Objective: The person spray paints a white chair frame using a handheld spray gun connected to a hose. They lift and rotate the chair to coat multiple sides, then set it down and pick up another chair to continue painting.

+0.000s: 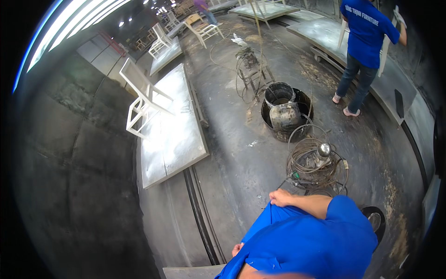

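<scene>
I wear a blue shirt (311,237), its front pulled away from my body. My right hand (281,197) is closed on the hem, stretching the cloth forward into a taut fold. Lower down, my left hand (237,249) sits at the shirt's edge with its fingers curled against the cloth; most of it is hidden by the fabric. Just beyond my right hand, a coil of hoses (297,160) lies on the floor around a silver-topped spray cup (324,149).
A white chair (141,93) stands on a metal-topped platform (186,144) at left. Ahead sit a black tub (274,132) with stained buckets (284,116) and a hose-draped stand (251,69). At right, a co-worker in blue (367,35) stands beside another platform (395,93). A floor rail (200,218) runs left of me.
</scene>
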Action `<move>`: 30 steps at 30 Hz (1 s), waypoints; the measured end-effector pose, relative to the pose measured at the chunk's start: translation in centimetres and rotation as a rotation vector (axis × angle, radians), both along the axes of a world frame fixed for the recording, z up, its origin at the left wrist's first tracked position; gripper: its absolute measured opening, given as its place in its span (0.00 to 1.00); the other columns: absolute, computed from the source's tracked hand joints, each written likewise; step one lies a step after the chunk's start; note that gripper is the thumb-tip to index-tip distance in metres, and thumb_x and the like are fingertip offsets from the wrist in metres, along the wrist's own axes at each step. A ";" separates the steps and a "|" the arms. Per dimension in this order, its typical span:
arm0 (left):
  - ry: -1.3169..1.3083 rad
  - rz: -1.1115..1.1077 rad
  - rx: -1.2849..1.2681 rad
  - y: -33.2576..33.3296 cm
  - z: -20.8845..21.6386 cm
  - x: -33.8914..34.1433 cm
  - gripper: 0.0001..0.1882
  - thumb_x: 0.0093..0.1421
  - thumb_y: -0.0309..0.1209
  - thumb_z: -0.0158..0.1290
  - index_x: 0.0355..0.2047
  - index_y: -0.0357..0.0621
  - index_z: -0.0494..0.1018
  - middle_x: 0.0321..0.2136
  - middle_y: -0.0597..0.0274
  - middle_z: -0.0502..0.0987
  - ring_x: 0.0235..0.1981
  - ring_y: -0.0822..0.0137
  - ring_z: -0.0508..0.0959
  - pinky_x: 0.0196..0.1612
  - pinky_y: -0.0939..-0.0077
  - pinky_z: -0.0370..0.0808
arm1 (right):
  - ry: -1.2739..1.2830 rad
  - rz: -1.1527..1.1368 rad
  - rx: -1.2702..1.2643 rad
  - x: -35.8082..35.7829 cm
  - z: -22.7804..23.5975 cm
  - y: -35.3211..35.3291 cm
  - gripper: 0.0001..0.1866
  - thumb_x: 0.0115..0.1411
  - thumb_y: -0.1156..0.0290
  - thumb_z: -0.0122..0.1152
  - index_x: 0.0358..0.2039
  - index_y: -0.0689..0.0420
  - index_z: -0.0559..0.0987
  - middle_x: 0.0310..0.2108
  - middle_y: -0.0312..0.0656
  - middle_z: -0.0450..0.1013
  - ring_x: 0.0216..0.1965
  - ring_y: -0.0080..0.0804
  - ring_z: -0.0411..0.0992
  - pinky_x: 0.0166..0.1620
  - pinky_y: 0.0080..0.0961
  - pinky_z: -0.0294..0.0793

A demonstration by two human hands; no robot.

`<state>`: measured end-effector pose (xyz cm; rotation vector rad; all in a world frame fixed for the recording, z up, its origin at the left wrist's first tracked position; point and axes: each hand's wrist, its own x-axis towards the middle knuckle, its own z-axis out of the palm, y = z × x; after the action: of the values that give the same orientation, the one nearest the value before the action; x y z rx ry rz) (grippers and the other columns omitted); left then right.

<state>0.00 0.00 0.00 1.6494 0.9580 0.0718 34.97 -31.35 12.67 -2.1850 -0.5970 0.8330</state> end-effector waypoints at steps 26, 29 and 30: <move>0.276 -0.933 -0.096 -11.9 10.4 35.7 0.21 0.66 0.38 0.62 0.52 0.35 0.77 0.42 0.56 0.83 0.42 0.66 0.81 0.49 0.71 0.77 | -0.650 -1.210 -0.067 -10.1 4.2 -19.0 0.26 0.53 0.65 0.74 0.53 0.55 0.79 0.56 0.50 0.67 0.60 0.51 0.67 0.63 0.42 0.69; 0.396 -0.846 -0.287 -15.7 8.4 39.2 0.30 0.68 0.42 0.59 0.64 0.39 0.67 0.49 0.54 0.80 0.48 0.60 0.81 0.53 0.61 0.77 | -0.395 -1.529 -0.244 -13.4 2.8 -21.8 0.43 0.55 0.56 0.76 0.68 0.55 0.67 0.64 0.56 0.61 0.66 0.55 0.62 0.67 0.43 0.66; 0.445 -0.826 -0.289 -17.0 7.6 39.8 0.32 0.68 0.45 0.59 0.65 0.39 0.65 0.51 0.52 0.79 0.51 0.57 0.80 0.54 0.58 0.77 | -0.215 -1.629 -0.284 -14.3 2.2 -22.4 0.48 0.56 0.53 0.76 0.71 0.55 0.63 0.67 0.56 0.60 0.68 0.56 0.61 0.68 0.43 0.65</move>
<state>39.83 -17.02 7.62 1.6950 0.4991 -0.9769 20.64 -53.77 14.83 -2.1088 1.2033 -0.2401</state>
